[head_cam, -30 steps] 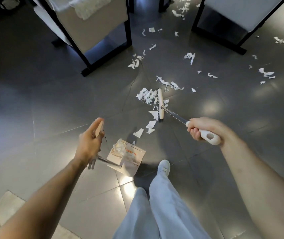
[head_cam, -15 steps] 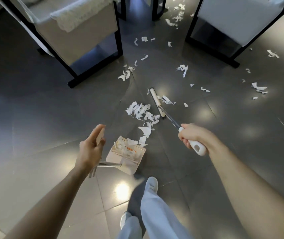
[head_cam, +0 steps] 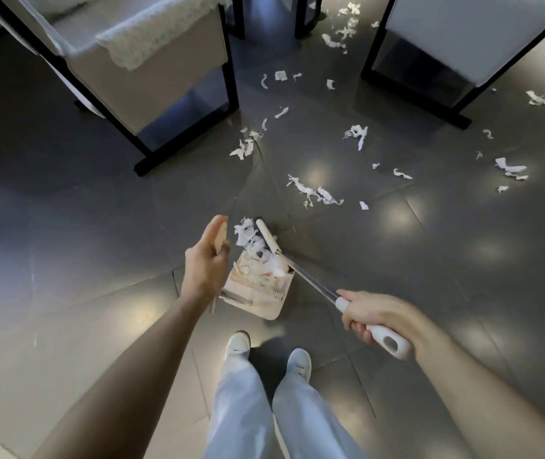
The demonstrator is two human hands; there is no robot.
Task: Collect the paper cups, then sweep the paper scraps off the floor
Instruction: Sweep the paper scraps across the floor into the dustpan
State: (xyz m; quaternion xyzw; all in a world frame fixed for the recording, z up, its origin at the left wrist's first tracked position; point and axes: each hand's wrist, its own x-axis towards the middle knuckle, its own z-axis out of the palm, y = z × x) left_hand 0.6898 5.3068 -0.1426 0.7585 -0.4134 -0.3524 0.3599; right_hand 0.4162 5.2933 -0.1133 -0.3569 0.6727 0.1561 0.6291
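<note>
Your left hand curls round the dustpan handle; your right hand grips the broom, head at the dustpan's front edge. Scraps lie beyond it, open floor to its left.

White torn paper scraps lie scattered in small clusters over the dark tiled floor. A heap of them bunches at the mouth of the beige dustpan, against the broom, whose cream head lies slanted across the pan's opening.
</note>
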